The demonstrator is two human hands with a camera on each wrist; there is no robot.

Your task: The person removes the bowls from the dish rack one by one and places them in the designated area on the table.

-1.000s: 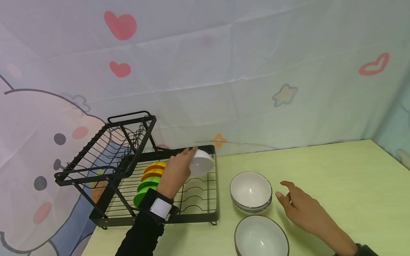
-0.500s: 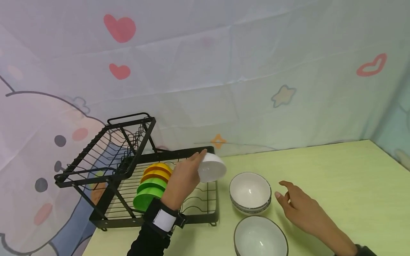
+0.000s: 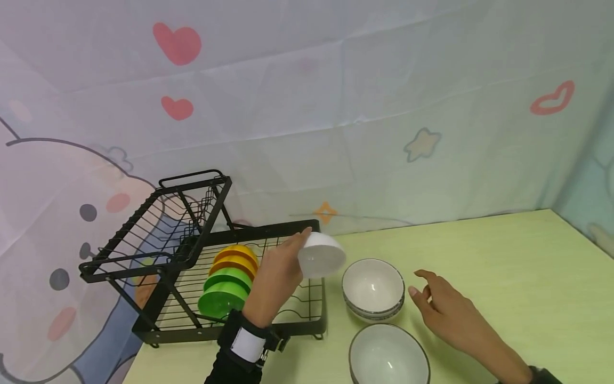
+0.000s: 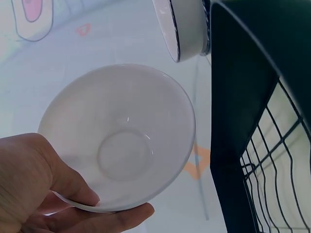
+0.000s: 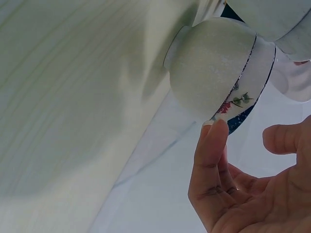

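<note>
My left hand (image 3: 282, 272) pinches a plain white bowl (image 3: 321, 256) by its rim, above the right end of the black dish rack (image 3: 179, 334). The left wrist view looks into this white bowl (image 4: 116, 111), thumb inside the rim and fingers beneath. To the right of a stack of white bowls (image 3: 374, 288) is my right hand (image 3: 446, 312), fingers loosely bent and holding nothing. In the right wrist view its fingertips overlap the edge of a bowl with a red flower and dark rim (image 5: 214, 68).
Yellow bowls (image 3: 235, 261) and green bowls (image 3: 224, 298) stand on edge in the rack's lower tier. A raised wire tier (image 3: 165, 224) rises at its left. Another white bowl (image 3: 389, 354) sits near the table's front. A patterned cloth (image 3: 288, 106) hangs behind the light green table (image 3: 484, 256).
My left hand has carried the white bowl rightward, from over the rack's lower tier to its right edge. The right hand has barely moved.
</note>
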